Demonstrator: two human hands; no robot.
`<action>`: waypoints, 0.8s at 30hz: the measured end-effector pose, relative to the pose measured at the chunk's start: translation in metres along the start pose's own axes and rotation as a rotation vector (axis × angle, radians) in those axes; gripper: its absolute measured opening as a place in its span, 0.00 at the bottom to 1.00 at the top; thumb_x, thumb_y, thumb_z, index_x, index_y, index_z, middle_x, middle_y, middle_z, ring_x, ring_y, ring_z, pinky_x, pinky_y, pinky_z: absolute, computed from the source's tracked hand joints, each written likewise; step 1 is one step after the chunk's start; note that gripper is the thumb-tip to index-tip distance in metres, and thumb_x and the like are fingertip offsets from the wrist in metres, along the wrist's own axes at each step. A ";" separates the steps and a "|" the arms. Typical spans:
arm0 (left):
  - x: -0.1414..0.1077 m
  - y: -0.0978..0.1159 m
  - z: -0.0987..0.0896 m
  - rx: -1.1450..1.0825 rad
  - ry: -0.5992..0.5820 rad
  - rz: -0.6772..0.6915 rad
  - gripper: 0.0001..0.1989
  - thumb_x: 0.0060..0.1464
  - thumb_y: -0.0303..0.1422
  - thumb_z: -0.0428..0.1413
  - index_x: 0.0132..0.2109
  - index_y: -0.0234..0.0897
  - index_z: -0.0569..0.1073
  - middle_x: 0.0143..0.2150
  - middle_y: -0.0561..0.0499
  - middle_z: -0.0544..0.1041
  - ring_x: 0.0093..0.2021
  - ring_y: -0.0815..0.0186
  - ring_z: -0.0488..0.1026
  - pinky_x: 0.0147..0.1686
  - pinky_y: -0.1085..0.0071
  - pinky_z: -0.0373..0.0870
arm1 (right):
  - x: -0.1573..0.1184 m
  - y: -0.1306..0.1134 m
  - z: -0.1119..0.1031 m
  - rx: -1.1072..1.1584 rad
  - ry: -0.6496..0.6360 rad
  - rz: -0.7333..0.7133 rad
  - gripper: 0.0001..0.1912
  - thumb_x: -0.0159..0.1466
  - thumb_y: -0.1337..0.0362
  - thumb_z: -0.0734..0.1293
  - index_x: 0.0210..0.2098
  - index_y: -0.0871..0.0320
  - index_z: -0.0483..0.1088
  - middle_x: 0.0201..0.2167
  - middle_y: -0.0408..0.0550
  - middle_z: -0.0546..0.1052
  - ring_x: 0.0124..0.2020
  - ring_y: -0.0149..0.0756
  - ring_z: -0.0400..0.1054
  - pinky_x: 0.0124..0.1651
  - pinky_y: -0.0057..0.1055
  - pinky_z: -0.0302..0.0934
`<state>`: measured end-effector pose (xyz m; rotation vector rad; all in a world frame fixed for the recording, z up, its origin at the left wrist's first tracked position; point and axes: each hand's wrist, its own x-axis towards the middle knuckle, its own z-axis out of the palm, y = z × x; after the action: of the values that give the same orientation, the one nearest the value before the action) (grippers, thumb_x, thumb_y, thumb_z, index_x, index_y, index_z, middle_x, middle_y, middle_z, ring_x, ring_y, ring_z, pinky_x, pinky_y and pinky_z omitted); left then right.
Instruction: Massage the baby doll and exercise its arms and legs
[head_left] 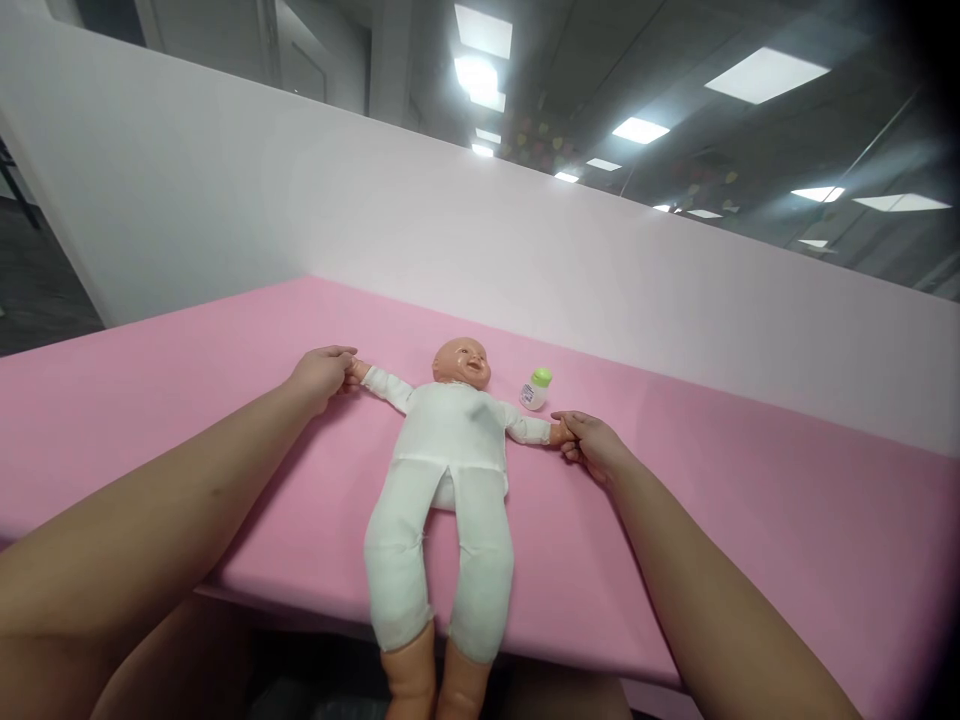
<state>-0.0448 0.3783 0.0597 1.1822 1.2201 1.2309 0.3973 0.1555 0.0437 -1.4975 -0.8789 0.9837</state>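
Note:
A baby doll (452, 430) with a white cloth body lies face up, its head toward the far side and its lower legs past the table's near edge. Both of its arms are spread out sideways. My left hand (324, 376) is closed around the doll's hand on the left of the view. On the right, my right hand (592, 442) pinches the doll's other hand. Just beyond that arm stands a small clear bottle (535, 389) with a green cap and a printed label, touched by neither hand.
The pink tabletop (187, 400) extends to both sides of the doll. A white partition (450, 230) rises along its far edge. My legs show below the near edge. Ceiling lights and grey flooring are visible beyond the partition.

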 end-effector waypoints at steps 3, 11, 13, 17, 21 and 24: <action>-0.001 0.002 0.002 -0.001 0.016 -0.064 0.19 0.51 0.24 0.60 0.52 0.34 0.76 0.28 0.47 0.76 0.21 0.63 0.73 0.28 0.63 0.79 | 0.003 0.001 -0.001 0.020 0.015 0.016 0.16 0.64 0.68 0.68 0.52 0.57 0.72 0.28 0.48 0.74 0.20 0.31 0.64 0.21 0.28 0.64; 0.000 0.000 0.000 -0.028 -0.086 -0.053 0.22 0.46 0.22 0.62 0.51 0.33 0.73 0.30 0.47 0.77 0.23 0.64 0.74 0.30 0.63 0.79 | 0.006 0.001 -0.010 0.148 -0.040 0.058 0.25 0.59 0.72 0.73 0.55 0.57 0.70 0.39 0.54 0.79 0.30 0.36 0.74 0.35 0.32 0.75; 0.001 -0.001 0.000 0.005 -0.117 -0.019 0.21 0.45 0.24 0.64 0.48 0.34 0.74 0.30 0.47 0.77 0.23 0.65 0.74 0.28 0.68 0.77 | 0.005 0.001 -0.011 0.145 -0.065 0.035 0.24 0.58 0.70 0.75 0.54 0.57 0.71 0.37 0.52 0.79 0.27 0.34 0.71 0.30 0.30 0.73; -0.004 0.001 0.000 0.094 -0.137 0.026 0.13 0.47 0.30 0.65 0.40 0.36 0.74 0.27 0.48 0.76 0.21 0.68 0.70 0.20 0.74 0.67 | 0.003 0.000 -0.009 0.051 -0.108 -0.013 0.18 0.57 0.65 0.77 0.45 0.58 0.73 0.30 0.46 0.75 0.22 0.28 0.63 0.23 0.25 0.62; -0.012 0.007 0.000 0.141 -0.104 0.048 0.10 0.51 0.36 0.64 0.33 0.38 0.72 0.22 0.52 0.71 0.19 0.69 0.65 0.18 0.74 0.62 | 0.003 0.002 -0.008 0.007 -0.122 -0.023 0.15 0.57 0.59 0.78 0.33 0.57 0.69 0.24 0.43 0.72 0.20 0.27 0.60 0.22 0.25 0.56; -0.013 0.007 -0.002 0.176 -0.096 0.076 0.14 0.54 0.42 0.63 0.30 0.38 0.71 0.21 0.53 0.68 0.18 0.70 0.63 0.18 0.74 0.61 | 0.003 0.003 -0.007 -0.012 -0.112 -0.031 0.19 0.60 0.52 0.77 0.30 0.57 0.67 0.23 0.43 0.71 0.20 0.28 0.60 0.22 0.25 0.55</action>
<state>-0.0464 0.3656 0.0669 1.4117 1.2414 1.1257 0.4052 0.1549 0.0406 -1.4460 -0.9867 1.0483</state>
